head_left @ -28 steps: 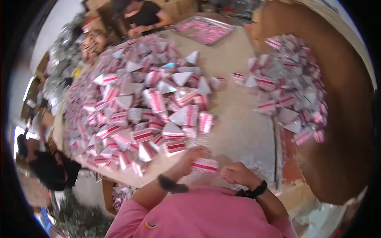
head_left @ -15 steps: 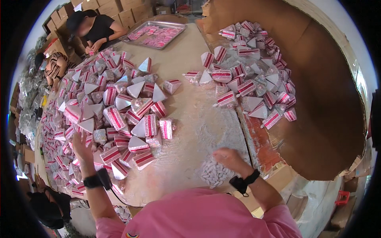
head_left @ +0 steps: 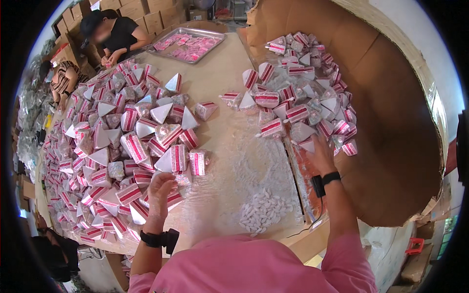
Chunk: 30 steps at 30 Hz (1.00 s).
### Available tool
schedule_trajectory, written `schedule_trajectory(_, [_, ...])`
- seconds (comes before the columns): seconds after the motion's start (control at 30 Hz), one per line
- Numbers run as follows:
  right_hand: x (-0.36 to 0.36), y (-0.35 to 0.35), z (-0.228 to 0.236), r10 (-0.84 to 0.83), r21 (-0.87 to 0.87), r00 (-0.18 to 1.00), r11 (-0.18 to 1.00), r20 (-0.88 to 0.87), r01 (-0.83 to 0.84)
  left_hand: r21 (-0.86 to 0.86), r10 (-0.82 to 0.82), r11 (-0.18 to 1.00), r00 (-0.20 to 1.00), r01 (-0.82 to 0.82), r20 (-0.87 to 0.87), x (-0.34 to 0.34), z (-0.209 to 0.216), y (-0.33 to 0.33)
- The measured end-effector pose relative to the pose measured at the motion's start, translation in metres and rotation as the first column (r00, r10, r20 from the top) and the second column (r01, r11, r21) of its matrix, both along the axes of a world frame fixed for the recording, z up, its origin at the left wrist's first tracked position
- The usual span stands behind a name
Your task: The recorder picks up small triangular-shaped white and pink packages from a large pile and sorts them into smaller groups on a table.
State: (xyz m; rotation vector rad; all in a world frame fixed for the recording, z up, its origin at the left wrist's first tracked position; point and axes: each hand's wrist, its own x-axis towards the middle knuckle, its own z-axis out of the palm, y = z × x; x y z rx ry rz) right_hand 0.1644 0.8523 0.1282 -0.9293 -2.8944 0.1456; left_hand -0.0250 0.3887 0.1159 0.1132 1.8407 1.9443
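Observation:
My left hand is raised at the near right edge of a large heap of wrapped pink-and-white cake-slice-shaped pieces. Its fingers are curled together; whatever they might hold is hidden. My right hand reaches over the near edge of a second, smaller pile of the same wedges, fingers stretched out against them. Just left of its fingers lies a pale triangular wedge. The wedges under the hand are covered by it. Small white oblong pieces lie in a pile on the tabletop between my forearms.
A metal tray with flat pink pieces stands at the table's far end. A brown cardboard sheet curves up around the right pile. One person works at the far left, another nearer. Cartons are stacked behind.
My right hand has moved from beside the white oblong pieces forward and right to the smaller pile. My left hand has moved right across the heap, its fingers curling.

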Motion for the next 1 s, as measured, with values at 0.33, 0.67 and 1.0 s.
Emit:
schedule_trajectory(0.33, [0.015, -0.153, -0.006, -0.325, -0.91, 0.867, -0.044, -0.378, -0.413, 0.101, -0.51, 0.856, 0.86, 0.508, -0.005, 0.061, 0.005, 0.081])
schedule_trajectory(0.67, [0.001, -0.196, 0.013, -0.025, -0.892, 0.904, 0.171, -0.428, -0.418, -0.071, -0.525, 0.847, 0.85, 0.527, 0.038, 0.065, 0.016, 0.071])
schedule_trajectory(1.0, [0.001, -0.222, 0.025, 0.21, -0.969, 0.949, -0.127, -0.235, -0.212, -0.207, -0.709, 0.701, 0.699, 0.683, -0.092, 0.067, 0.02, 0.046])
